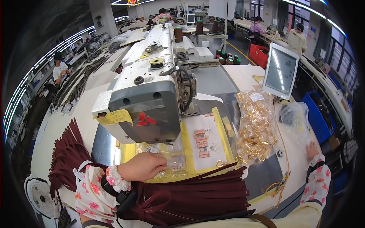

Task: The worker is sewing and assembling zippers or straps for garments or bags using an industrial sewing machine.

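Note:
My left hand (146, 166) is closed, fingers curled over a small clear plastic bag (175, 162) on the yellow-edged board below the sewing machine (144, 114); what is under its fingertips is hidden. My right hand (312, 151) lies open at the table's right side, near a crumpled clear bag (294, 114). Long maroon straps (197, 190) lie along the front edge, with another bundle (68, 152) at left. A bag of gold-coloured hooks (254, 129) stands right of a white template (205, 159) with pinkish fittings.
A tablet (280, 72) stands behind the hook bag. Thread spools (228, 57) are behind the machine. A small fan (40, 195) is at lower left, blue crates (319, 114) and a red bin (258, 53) at right. Several people work at benches farther off.

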Demonstrator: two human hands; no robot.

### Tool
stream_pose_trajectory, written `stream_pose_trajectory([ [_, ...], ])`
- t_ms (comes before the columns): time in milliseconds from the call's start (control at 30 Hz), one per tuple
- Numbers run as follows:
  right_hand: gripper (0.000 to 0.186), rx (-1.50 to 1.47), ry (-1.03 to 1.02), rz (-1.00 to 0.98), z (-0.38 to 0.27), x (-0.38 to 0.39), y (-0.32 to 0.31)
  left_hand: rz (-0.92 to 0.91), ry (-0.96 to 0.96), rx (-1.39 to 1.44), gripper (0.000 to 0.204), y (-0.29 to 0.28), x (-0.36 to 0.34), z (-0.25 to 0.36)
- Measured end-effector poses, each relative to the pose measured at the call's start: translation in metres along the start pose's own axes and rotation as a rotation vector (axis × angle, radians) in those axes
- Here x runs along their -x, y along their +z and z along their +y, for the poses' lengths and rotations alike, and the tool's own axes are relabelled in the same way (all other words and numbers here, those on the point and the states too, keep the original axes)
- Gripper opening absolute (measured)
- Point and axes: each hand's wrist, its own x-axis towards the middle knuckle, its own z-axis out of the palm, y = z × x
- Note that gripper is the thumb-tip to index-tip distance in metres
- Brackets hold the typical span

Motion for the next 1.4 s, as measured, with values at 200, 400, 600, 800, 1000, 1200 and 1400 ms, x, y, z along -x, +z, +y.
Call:
stream_pose_trajectory([
  [200,0.062,0.033,0.024,-0.027,0.001,-0.002,0.003,-0.028,-0.02,0.008,0.014,0.0,0.0,0.0],
  [400,0.059,0.204,-0.171,-0.075,0.035,-0.019,0.021,-0.008,-0.005,0.009,0.01,0.001,-0.002,-0.001],
  [600,0.042,0.28,-0.372,-0.019,0.055,-0.035,0.037,-0.016,0.001,0.01,0.01,0.005,-0.002,-0.004],
  [800,0.056,0.084,-0.078,0.074,0.002,-0.006,0.005,-0.029,-0.125,0.052,0.008,0.0,-0.009,0.01],
  [1000,0.064,-0.006,0.047,-0.02,-0.037,0.017,-0.029,-0.025,-0.204,0.08,0.004,0.002,-0.014,0.022],
  [1200,0.067,-0.015,0.064,-0.011,-0.045,0.018,-0.032,-0.045,-0.237,0.05,0.004,0.002,-0.013,0.02],
  [1400,0.061,0.019,0.011,0.021,-0.04,0.018,-0.03,-0.048,-0.226,0.042,0.004,0.001,-0.015,0.022],
])
